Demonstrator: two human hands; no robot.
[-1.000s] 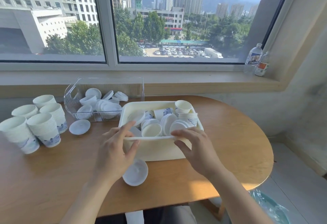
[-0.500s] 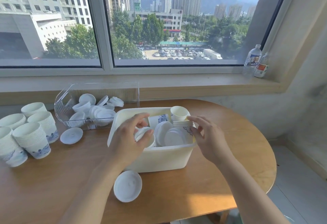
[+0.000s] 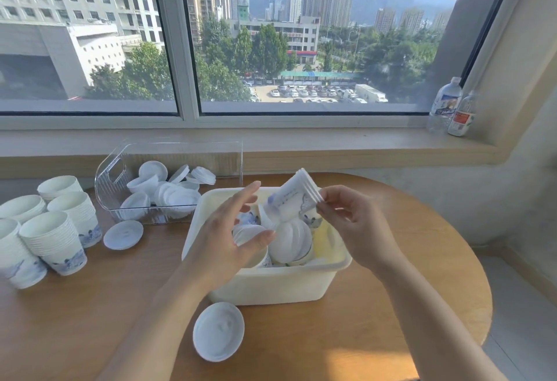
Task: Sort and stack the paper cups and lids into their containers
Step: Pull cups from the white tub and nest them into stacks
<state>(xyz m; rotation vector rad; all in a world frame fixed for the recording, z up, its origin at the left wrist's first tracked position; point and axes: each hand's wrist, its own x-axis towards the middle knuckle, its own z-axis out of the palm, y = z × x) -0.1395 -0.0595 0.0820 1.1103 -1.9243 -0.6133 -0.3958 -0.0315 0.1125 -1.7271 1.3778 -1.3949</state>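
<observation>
You had five stacks of paper cups (image 3: 51, 230) standing at the left of the counter (image 3: 376, 335). Two lids lay loose on the wood: one lid (image 3: 123, 234) beside the stacks and one lid (image 3: 218, 331) at the near edge. There were two containers, one clear bin (image 3: 111, 175) and one cream tub (image 3: 271, 285). The lids in the clear bin overlapped too much for you to count, and so did the cups and lids in the tub. One short stack of cups (image 3: 294, 200) was lifted above the tub. Two bottles (image 3: 452, 108) stood on the one windowsill (image 3: 301, 145).
</observation>
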